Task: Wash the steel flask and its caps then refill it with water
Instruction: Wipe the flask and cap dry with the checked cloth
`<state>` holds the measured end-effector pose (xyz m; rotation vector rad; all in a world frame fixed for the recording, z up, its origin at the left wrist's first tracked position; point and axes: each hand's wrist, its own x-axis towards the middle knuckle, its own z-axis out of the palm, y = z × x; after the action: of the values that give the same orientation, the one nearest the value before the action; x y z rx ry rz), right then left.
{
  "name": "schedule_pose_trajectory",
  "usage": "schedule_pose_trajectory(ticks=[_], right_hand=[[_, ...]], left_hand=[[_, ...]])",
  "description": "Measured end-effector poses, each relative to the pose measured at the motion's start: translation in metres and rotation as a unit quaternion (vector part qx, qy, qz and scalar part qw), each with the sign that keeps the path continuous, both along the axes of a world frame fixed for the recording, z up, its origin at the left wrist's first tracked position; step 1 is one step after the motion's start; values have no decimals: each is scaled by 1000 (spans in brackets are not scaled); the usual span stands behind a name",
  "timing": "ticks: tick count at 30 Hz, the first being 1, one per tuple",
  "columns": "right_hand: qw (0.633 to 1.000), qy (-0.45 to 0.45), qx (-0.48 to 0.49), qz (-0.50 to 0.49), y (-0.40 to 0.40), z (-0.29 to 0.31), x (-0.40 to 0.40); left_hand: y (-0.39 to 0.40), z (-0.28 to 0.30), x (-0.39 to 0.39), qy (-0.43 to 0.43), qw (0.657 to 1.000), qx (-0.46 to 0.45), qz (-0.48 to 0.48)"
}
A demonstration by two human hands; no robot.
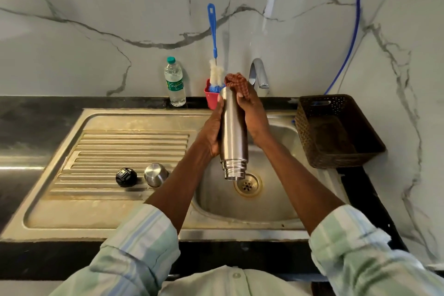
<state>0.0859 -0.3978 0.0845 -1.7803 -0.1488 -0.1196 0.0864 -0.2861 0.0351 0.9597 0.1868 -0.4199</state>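
— Where was the steel flask [233,127] at that moment?

— Over the sink basin [283,202], held upside down, with its threaded mouth pointing down just above the drain [248,185]. The left hand [212,131] had its fingers wrapped round the flask's left side. The right hand [252,113] clutched a reddish-brown checked scrubbing cloth [236,81] and pressed it against the flask's upturned base.

— And the caps?

— Both lay on the ribbed drainboard [108,151] to the left of the basin. The black inner cap [126,177] and the steel outer cap [156,174] sat near each other without touching, the steel one closer to the left forearm.

— What stood behind the sink?

— A curved steel tap [259,74] just behind the right hand. To its left was a red holder [209,98] with a blue-handled bottle brush [213,41] standing in it, leaning on the marble wall. Left of that stood a clear plastic water bottle [175,83] with a green cap, upright on the dark counter [36,108].

— Anything on the right?

— A dark brown perforated basket [310,132] beside the basin, and a blue hose [353,31] running down the wall behind it.
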Motion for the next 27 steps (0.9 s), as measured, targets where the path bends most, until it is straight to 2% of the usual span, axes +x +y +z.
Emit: schedule_pose_trajectory(ticks=[3,6,8,11,13,15,18,20,23,25,27], right_hand=[[998,-38,6,43,6,-29,-52],[994,-70,-21,82,8,-66,-106],[994,-77,-41,72,5,-67,-94],[995,-49,-90,10,1,-41,-31],[999,0,-40,-4,-8,-19,9],[1000,20,21,9,-11,-5,22],[1000,7,18,11,0,-10,-4],[999,-24,-2,36,6,-39,-40],[992,-79,-63,75,10,-78,-97],[988,-110,-88,59,9,-76,-88],[986,-106,-128,25,7,-62,-48]], left_hand=[[8,7,5,18,999,-42,26],[23,-8,16,35,995,57,68],[22,-17,18,35,994,98,46],[11,-6,8,30,997,66,-29],[7,-4,1,45,998,-10,-54],[4,-4,0,41,997,-33,-48],[2,-2,1,25,999,-31,9],[10,0,6,26,999,-24,36],[24,-6,13,39,996,50,64],[22,-9,11,25,998,53,31],[16,-11,7,1,1000,10,-21]])
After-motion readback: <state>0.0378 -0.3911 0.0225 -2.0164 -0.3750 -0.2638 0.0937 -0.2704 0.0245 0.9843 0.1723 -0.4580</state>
